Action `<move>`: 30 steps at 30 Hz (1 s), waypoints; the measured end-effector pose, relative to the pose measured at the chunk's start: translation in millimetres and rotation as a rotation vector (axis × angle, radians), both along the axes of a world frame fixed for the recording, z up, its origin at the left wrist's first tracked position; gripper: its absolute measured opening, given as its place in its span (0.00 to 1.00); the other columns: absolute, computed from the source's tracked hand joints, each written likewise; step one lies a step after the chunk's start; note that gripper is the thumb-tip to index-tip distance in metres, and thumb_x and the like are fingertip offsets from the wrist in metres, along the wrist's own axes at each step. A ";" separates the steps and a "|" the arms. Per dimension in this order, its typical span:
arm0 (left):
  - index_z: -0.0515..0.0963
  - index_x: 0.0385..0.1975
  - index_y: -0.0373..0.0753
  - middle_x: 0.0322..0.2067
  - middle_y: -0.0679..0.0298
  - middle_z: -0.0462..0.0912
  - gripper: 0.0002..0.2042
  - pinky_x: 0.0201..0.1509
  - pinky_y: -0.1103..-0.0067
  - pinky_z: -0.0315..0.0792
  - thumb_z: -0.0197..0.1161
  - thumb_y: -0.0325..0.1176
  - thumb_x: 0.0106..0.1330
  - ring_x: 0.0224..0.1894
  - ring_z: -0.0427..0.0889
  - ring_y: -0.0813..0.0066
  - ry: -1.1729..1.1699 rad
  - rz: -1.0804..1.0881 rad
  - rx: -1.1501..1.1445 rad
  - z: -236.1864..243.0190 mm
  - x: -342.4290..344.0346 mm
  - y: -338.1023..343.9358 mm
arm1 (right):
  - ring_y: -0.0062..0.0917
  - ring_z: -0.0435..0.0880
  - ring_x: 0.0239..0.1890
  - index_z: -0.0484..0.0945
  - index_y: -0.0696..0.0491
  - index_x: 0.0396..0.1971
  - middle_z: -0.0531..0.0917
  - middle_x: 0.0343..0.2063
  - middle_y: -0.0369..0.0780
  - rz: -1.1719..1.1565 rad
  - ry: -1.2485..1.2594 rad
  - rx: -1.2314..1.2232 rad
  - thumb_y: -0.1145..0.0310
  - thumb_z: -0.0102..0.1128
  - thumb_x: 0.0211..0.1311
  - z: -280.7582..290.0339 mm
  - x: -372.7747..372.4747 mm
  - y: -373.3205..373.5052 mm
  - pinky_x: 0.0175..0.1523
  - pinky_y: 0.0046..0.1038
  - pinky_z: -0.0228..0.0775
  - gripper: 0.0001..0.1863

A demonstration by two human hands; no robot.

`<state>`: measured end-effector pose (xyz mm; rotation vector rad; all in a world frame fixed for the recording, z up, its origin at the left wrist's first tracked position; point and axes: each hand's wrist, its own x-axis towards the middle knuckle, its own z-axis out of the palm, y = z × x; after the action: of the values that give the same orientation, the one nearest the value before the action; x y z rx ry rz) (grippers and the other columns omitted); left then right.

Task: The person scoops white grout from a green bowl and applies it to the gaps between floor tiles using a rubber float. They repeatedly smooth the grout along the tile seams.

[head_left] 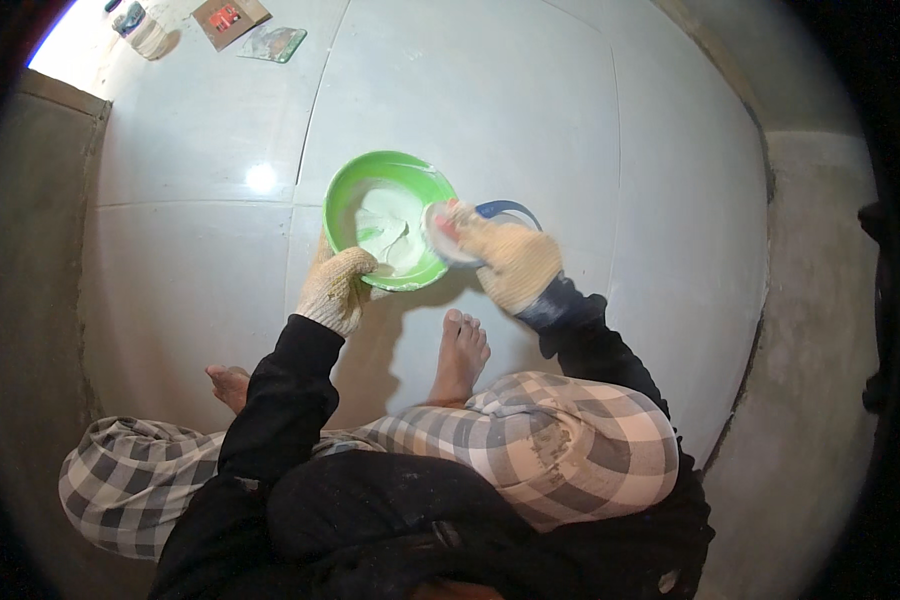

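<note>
A green bowl [402,168] with thick white paste [392,232] in it is tilted above the floor. My left hand [337,286], in a cream knitted glove, grips its near left rim with the thumb over the edge. At the bowl's right rim, my right hand [515,262], gloved too, is closed on a pale, round-edged tool with some red on it [444,232]. Motion blurs that tool, so I cannot make out its kind. Just behind the right hand a curved blue rim [508,208] shows; the rest of that object is hidden.
Large pale tiles [470,110] cover the floor. At the far left lie a clear bottle [142,34], a brown packet [228,18] and a small flat pouch [273,45]. Bare grey walls [820,300] stand on both sides. My bare foot [460,355] is below the bowl.
</note>
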<state>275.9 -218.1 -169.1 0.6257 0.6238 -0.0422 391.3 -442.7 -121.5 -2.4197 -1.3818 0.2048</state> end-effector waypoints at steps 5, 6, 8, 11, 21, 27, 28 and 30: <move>0.60 0.63 0.32 0.54 0.51 0.72 0.31 0.49 0.66 0.84 0.57 0.20 0.56 0.48 0.81 0.58 -0.057 -0.021 0.218 0.6 -7.2 7.0 | 0.38 0.85 0.40 0.67 0.40 0.68 0.69 0.67 0.43 -0.040 -0.038 -0.332 0.77 0.51 0.59 -19.4 -10.1 -29.7 0.44 0.37 0.79 0.34; 0.65 0.58 0.31 0.50 0.51 0.75 0.27 0.50 0.68 0.83 0.60 0.22 0.56 0.47 0.82 0.60 0.008 0.011 -0.154 -0.2 -4.3 24.4 | 0.39 0.85 0.41 0.68 0.41 0.66 0.71 0.65 0.43 -0.174 0.097 -0.644 0.75 0.52 0.59 -21.6 -5.8 -40.9 0.47 0.38 0.78 0.32; 0.70 0.51 0.29 0.40 0.52 0.80 0.19 0.50 0.69 0.83 0.62 0.24 0.60 0.46 0.83 0.61 -0.017 0.146 0.032 -4.5 -7.7 38.7 | 0.39 0.85 0.42 0.70 0.44 0.64 0.75 0.62 0.44 -0.321 0.075 -0.658 0.73 0.53 0.59 -24.9 -8.9 -64.7 0.49 0.39 0.77 0.30; 0.66 0.56 0.26 0.52 0.47 0.76 0.24 0.55 0.64 0.82 0.63 0.26 0.61 0.52 0.81 0.56 -0.089 0.126 0.117 -12.7 -6.6 61.0 | 0.44 0.83 0.46 0.72 0.48 0.60 0.80 0.52 0.48 -0.512 0.205 -0.517 0.67 0.58 0.56 -32.1 -13.1 -91.9 0.52 0.41 0.76 0.28; 0.59 0.65 0.29 0.60 0.46 0.71 0.28 0.62 0.62 0.78 0.61 0.33 0.69 0.60 0.76 0.54 -0.145 0.226 0.043 -19.6 16.5 54.8 | 0.45 0.82 0.48 0.79 0.50 0.52 0.85 0.44 0.50 -0.883 0.489 -0.236 0.49 0.65 0.51 -64.7 -33.4 -132.2 0.54 0.39 0.74 0.30; 0.55 0.68 0.32 0.64 0.44 0.65 0.35 0.61 0.62 0.79 0.61 0.46 0.70 0.62 0.73 0.51 -0.407 0.406 0.155 36.1 19.0 78.6 | 0.45 0.83 0.44 0.81 0.49 0.46 0.85 0.40 0.49 -1.068 0.361 -0.347 0.48 0.65 0.51 -69.2 -57.0 -135.8 0.50 0.42 0.74 0.26; 0.55 0.68 0.32 0.64 0.43 0.65 0.36 0.61 0.62 0.79 0.63 0.47 0.69 0.62 0.73 0.50 -0.409 0.479 0.266 54.3 12.4 89.4 | 0.46 0.84 0.43 0.81 0.49 0.44 0.85 0.40 0.48 -1.078 0.316 -0.356 0.48 0.65 0.51 -70.2 -60.6 -136.1 0.49 0.43 0.74 0.25; 0.55 0.68 0.33 0.64 0.42 0.64 0.38 0.62 0.59 0.78 0.65 0.48 0.66 0.63 0.71 0.49 -0.493 0.575 0.481 96.4 -6.4 115.8 | 0.46 0.84 0.43 0.80 0.48 0.47 0.85 0.40 0.48 -1.097 0.283 -0.239 0.53 0.68 0.51 -74.5 -69.0 -138.0 0.51 0.43 0.75 0.24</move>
<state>269.5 -102.4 -72.7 0.8597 0.3099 0.7989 322.3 -580.7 -196.0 -2.8037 0.1884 0.4025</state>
